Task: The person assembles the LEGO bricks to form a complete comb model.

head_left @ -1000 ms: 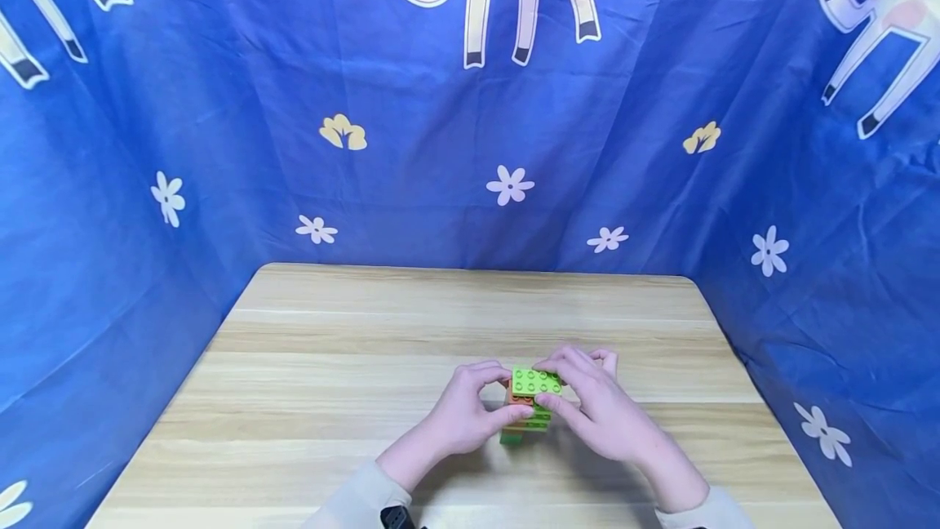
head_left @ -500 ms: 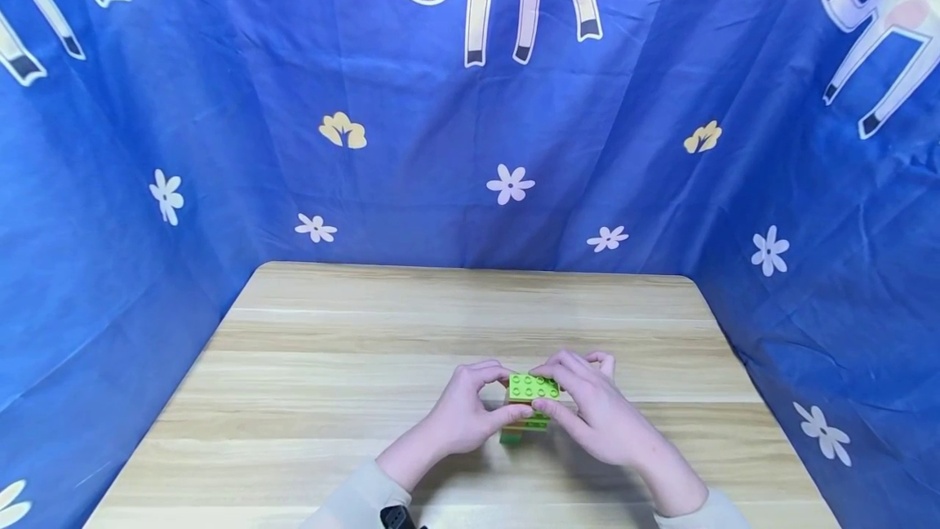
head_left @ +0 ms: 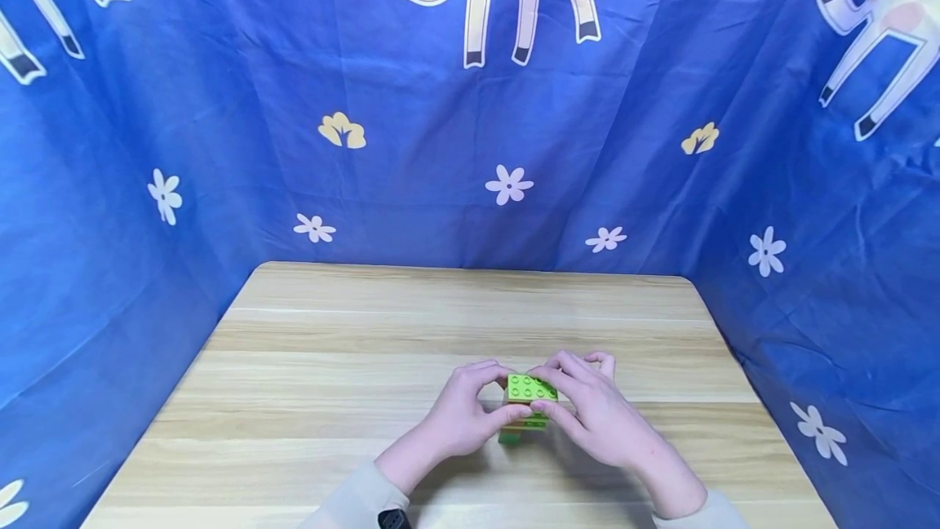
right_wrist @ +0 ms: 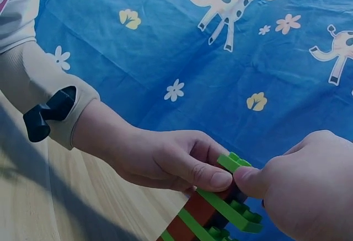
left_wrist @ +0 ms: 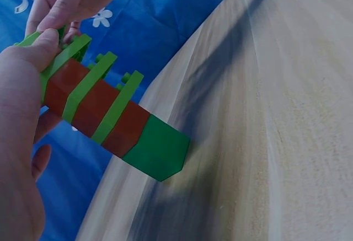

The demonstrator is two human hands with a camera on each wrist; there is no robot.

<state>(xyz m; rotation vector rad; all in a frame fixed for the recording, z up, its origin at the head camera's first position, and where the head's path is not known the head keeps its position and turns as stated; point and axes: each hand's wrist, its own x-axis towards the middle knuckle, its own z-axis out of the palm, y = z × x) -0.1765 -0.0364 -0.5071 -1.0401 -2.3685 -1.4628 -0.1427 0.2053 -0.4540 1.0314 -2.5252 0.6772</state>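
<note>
A stack of toy building bricks stands near the front of the table. Its dark green brick (left_wrist: 157, 148) is at the bottom, with reddish-brown bricks (left_wrist: 122, 140) above, alternating with thin light green plates (left_wrist: 118, 107) that jut out to one side. My left hand (head_left: 467, 415) grips the upper part of the stack, thumb on the near side and fingers behind. At the top lies a light green studded plate (head_left: 527, 387). My right hand (head_left: 598, 416) pinches this plate's right end between thumb and fingers. The hands hide parts of the upper stack.
The wooden table (head_left: 352, 325) has blue fabric (head_left: 411, 186) with printed animals and flowers hanging behind it and on both sides. A black device (right_wrist: 49, 114) is worn on the left wrist, over a light sleeve (right_wrist: 25, 70).
The top light green plate has moved slightly left and down, over the brown brick that showed beneath it. My right hand has shifted with it; the left hand keeps its grip.
</note>
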